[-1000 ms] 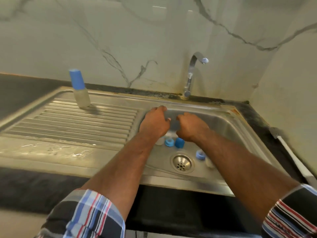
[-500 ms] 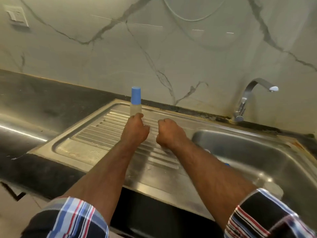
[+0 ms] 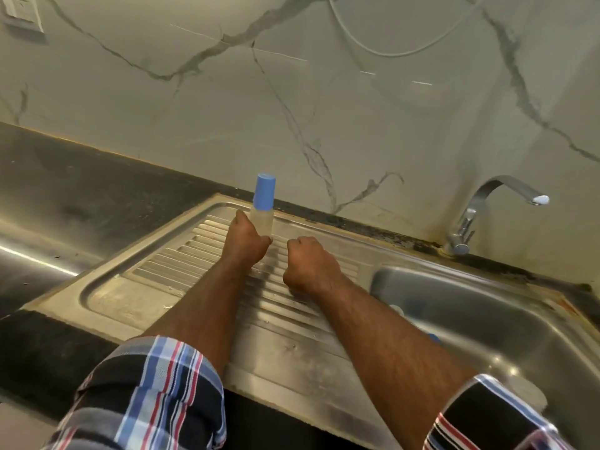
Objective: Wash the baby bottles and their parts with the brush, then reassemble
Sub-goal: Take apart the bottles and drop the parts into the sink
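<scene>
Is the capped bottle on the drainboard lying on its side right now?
No. The bottle stands upright at the back of the drainboard, its blue cap on top, with the left hand at its base.

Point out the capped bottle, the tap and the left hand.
capped bottle (image 3: 264,193): head view, on its blue cap.
tap (image 3: 501,185): head view, on the curved spout.
left hand (image 3: 246,243): head view, on the back of the hand.

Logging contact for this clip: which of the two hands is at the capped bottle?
The left hand, touching the base of the blue-capped bottle on the drainboard. The right hand sits apart, fist curled.
</scene>
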`<state>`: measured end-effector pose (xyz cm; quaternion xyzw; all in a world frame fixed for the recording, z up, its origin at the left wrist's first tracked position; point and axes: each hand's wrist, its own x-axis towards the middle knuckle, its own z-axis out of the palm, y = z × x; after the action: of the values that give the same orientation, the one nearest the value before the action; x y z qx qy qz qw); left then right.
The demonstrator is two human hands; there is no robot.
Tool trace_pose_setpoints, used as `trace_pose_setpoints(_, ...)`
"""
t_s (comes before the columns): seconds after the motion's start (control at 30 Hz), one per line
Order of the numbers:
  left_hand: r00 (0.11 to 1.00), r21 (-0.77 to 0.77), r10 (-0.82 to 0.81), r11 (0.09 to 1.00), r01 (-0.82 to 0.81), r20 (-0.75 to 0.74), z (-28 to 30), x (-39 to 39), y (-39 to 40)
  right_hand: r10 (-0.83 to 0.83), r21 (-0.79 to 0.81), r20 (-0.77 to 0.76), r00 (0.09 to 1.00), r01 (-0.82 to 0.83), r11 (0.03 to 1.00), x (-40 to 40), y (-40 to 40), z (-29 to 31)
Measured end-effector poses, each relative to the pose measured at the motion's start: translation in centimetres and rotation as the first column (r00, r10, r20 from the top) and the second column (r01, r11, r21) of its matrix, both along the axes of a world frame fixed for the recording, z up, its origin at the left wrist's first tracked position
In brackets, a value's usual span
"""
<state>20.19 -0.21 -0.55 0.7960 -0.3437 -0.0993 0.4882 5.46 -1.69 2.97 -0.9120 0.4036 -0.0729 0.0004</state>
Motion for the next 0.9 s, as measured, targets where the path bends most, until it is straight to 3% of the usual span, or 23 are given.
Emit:
trace_pose_setpoints(0.2,0.993,-0.014,-0.018,1.000,0.016,-0.116,0.3,0.2,-2.1,-0.025,0.001,-0.037,0.999,0.025,1.000,-0.9,-0.8,0.0)
trace_pose_setpoints(0.37,0.998,-0.018,0.012,1.000,-0.013,-0.055,0.5,1.3,-2.6,-0.014,0.010,-0.042,0.999,0.014,1.000,-2.0,-1.7,0.0)
trace_pose_setpoints(0.63,0.993,-0.042,-0.114,0.993,0.115,0.010,0.0,-2.7,-1.3,-0.058,0.092,0.015,0.998,0.056,0.994,-2.7,-2.9,0.2)
trace_pose_setpoints(0.7,0.989,-0.041,-0.149,0.988,0.149,0.019,0.0,-4.3,-0.9,-0.089,0.166,0.109,0.990,0.070,0.984,-3.3,-3.5,0.2)
trace_pose_setpoints(0.77,0.980,-0.037,-0.196,0.980,0.197,0.021,0.3,-5.9,-0.6,-0.154,0.270,0.309,0.938,0.069,0.960,-4.6,-4.6,0.9)
trace_pose_setpoints(0.83,0.969,-0.020,-0.245,0.969,0.246,0.032,0.7,-7.9,-0.6,-0.267,0.398,0.517,0.813,0.048,0.916,-6.5,-5.3,2.4)
trace_pose_setpoints(0.9,0.954,-0.015,-0.295,0.955,0.296,0.063,1.2,-10.0,-0.6,-0.334,0.500,0.613,0.716,-0.024,0.866,-8.9,-5.8,4.2)
